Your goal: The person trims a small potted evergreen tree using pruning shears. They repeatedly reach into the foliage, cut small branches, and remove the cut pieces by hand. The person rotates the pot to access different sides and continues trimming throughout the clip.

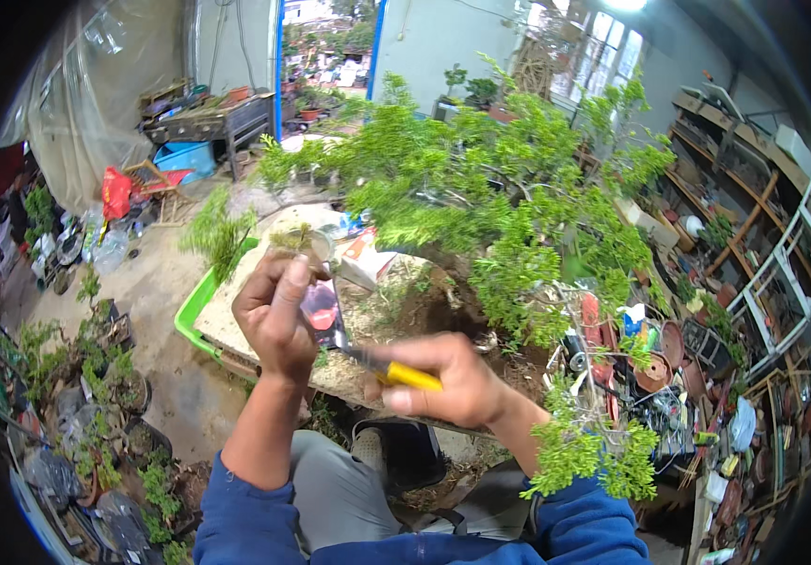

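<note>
Gripping a small sprig point(291, 237) of green foliage, your left hand point(276, 311) is raised near the middle of the view, fingers curled shut and the thumb pressed up against the cutting, which pokes out at the hand's 12 o'clock. At its 9 o'clock, down on the concrete floor point(156, 282), potted plants point(104, 377) crowd the lower left, and a red bag point(115, 193) lies further off at 10 o'clock. Just under the hand runs a green tray point(194, 306) beneath a wooden board point(236, 325) dusted with soil. Your right hand point(457, 377) sits at the left hand's 4 o'clock, closed tight around a yellow-handled tool point(396, 370); its dark blade end points toward 10 o'clock, reaching close below the left hand. Whether the tip touches the sprig cannot be told. A large bonsai tree point(500, 198) with bright green needles spreads from 12 o'clock to 3 o'clock of the right hand, one branch drooping over your right blue sleeve point(584, 527). Cluttered shelves point(754, 245) fill the far right.
</note>
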The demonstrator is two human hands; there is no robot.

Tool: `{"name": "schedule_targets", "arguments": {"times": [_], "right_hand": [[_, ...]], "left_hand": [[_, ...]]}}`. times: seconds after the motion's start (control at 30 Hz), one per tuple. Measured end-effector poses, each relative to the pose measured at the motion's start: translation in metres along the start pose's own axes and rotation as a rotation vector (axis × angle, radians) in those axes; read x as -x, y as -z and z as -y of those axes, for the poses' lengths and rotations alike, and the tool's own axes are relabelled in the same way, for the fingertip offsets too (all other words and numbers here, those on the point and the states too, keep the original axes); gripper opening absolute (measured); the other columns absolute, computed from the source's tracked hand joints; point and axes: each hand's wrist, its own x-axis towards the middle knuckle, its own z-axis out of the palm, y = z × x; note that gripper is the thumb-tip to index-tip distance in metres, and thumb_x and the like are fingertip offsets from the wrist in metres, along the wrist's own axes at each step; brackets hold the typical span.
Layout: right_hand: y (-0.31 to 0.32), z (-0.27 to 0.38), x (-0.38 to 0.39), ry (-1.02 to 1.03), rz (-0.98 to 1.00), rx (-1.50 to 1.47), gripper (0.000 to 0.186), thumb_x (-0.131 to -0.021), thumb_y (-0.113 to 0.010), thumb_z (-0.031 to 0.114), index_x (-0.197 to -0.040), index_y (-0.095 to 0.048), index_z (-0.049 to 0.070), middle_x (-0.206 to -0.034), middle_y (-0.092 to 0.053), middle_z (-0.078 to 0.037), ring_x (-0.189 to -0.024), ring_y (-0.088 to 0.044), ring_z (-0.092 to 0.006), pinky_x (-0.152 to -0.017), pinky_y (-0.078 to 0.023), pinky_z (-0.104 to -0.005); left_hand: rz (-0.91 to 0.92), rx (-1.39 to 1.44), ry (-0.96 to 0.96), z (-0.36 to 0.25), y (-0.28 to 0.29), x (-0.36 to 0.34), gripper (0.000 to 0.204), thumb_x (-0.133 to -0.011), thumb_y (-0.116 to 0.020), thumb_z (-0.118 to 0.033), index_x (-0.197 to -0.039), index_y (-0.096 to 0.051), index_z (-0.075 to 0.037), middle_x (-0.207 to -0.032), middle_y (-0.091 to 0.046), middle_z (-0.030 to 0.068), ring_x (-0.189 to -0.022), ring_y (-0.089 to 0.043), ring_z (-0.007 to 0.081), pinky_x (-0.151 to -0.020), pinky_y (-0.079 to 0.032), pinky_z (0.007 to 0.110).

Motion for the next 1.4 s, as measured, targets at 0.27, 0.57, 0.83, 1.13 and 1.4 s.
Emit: {"name": "schedule_targets", "arguments": {"times": [0.27,0.57,0.83,1.13,1.4], "right_hand": [[0.026,-0.041,0.226,-0.062,-0.502,0.120,0.061,-0.085,-0.080,0.029,-0.135,-0.065,-0.004,-0.128,-0.071,-0.018,-0.109,-0.069,-0.0379,-0.097,-0.055,-0.0437],[0.094,-0.081,0.295,-0.617,-0.914,1.386,0.050,-0.082,-0.078,0.026,-0.124,-0.069,0.000,-0.120,-0.072,-0.019,-0.114,-0.065,-0.0364,-0.105,-0.047,-0.0470],[0.077,0.015,0.173,0.106,-1.004,1.138,0.046,-0.080,-0.080,0.008,-0.122,-0.071,-0.005,-0.124,-0.072,-0.022,-0.118,-0.067,-0.0386,-0.106,-0.048,-0.0445],[0.061,0.078,0.057,0.762,-0.614,1.359,0.040,-0.074,-0.079,0.008,-0.114,-0.075,0.004,-0.119,-0.070,-0.015,-0.111,-0.064,-0.0339,-0.098,-0.052,-0.0453],[0.051,0.049,0.078,0.712,-0.644,1.422,0.031,-0.074,-0.079,0.015,-0.105,-0.080,0.011,-0.109,-0.073,-0.006,-0.105,-0.066,-0.0284,-0.099,-0.052,-0.0461]], "left_hand": [[0.160,-0.205,0.340,-0.010,-0.018,-0.001,0.026,-0.093,-0.075,-0.011,-0.111,-0.071,0.008,-0.097,-0.075,0.0135,-0.082,-0.071,0.0182,-0.078,-0.058,0.031],[0.095,-0.029,0.438,-0.014,-0.100,0.002,0.028,-0.093,-0.074,-0.008,-0.111,-0.066,0.011,-0.099,-0.074,0.0161,-0.082,-0.075,0.0230,-0.071,-0.060,0.030],[0.357,-0.943,-0.162,0.009,-0.093,0.004,0.020,-0.077,-0.074,-0.005,-0.091,-0.062,0.002,-0.080,-0.069,0.0126,-0.070,-0.067,0.0212,-0.067,-0.054,0.036],[0.432,-1.471,-0.432,0.016,-0.082,0.002,0.039,-0.073,-0.077,-0.012,-0.106,-0.069,0.008,-0.115,-0.069,0.0298,-0.112,-0.065,0.0472,-0.103,-0.050,0.050],[0.481,-1.215,-0.999,0.022,-0.078,-0.013,0.037,-0.070,-0.079,-0.018,-0.100,-0.070,0.002,-0.093,-0.069,0.0214,-0.096,-0.067,0.0408,-0.093,-0.054,0.043]]}}
